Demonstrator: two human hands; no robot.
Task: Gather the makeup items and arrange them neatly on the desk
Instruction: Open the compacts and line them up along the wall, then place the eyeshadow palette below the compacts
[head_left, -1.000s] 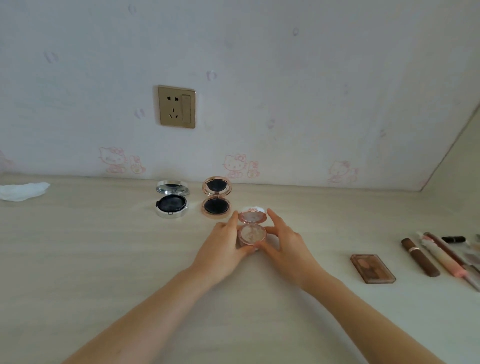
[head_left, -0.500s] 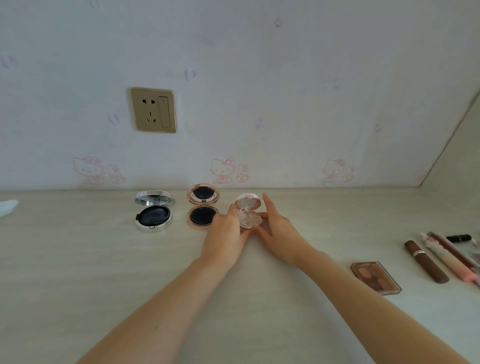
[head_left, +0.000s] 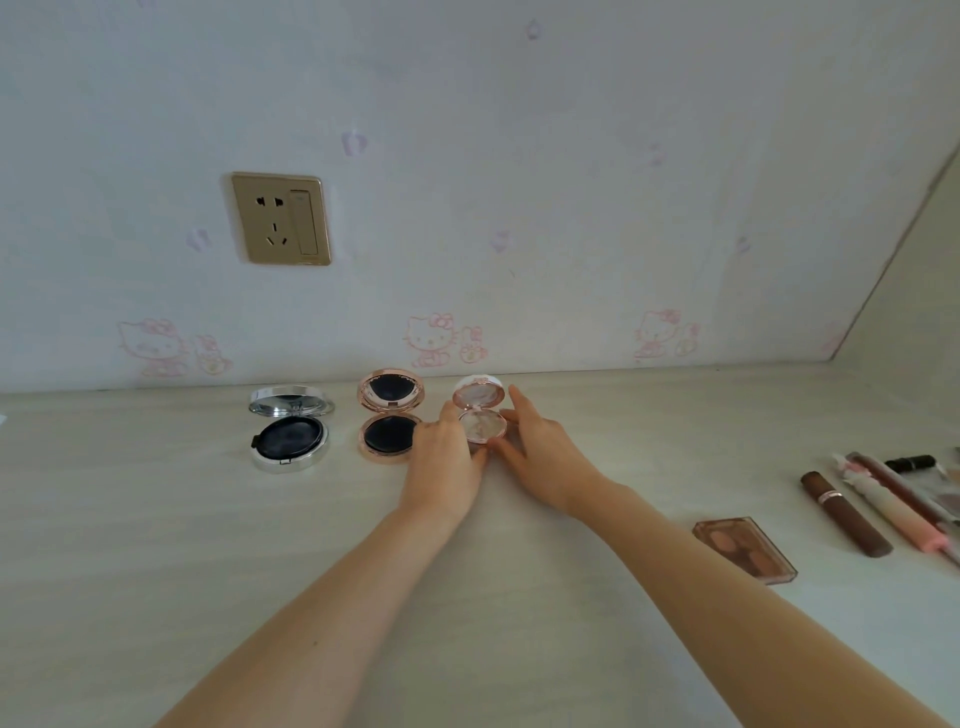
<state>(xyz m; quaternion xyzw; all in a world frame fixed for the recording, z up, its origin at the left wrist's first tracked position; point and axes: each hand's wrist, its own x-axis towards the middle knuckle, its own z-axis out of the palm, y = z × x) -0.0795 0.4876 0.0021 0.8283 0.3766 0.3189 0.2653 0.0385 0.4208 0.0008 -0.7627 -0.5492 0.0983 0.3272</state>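
Currently, we hold the small pink compact (head_left: 480, 413) between our left hand (head_left: 445, 457) and right hand (head_left: 540, 451), fingers curled around its base. It rests on the worktop (head_left: 156, 519), just right of the rose-gold compact (head_left: 390, 422). Its lid stands open, hinge toward the wall, mirror facing us.

— Where are the arms?
— Both bare forearms reach forward from the lower edge, converging toward the middle.

— And the hands?
— The left hand (head_left: 445, 457) lies palm down, thumb lifted; the right hand (head_left: 540, 451) faces it, index finger extended and thumb low. Their fingertips nearly meet around a small open compact (head_left: 480, 415), apparently pinching it, though contact is hard to confirm.
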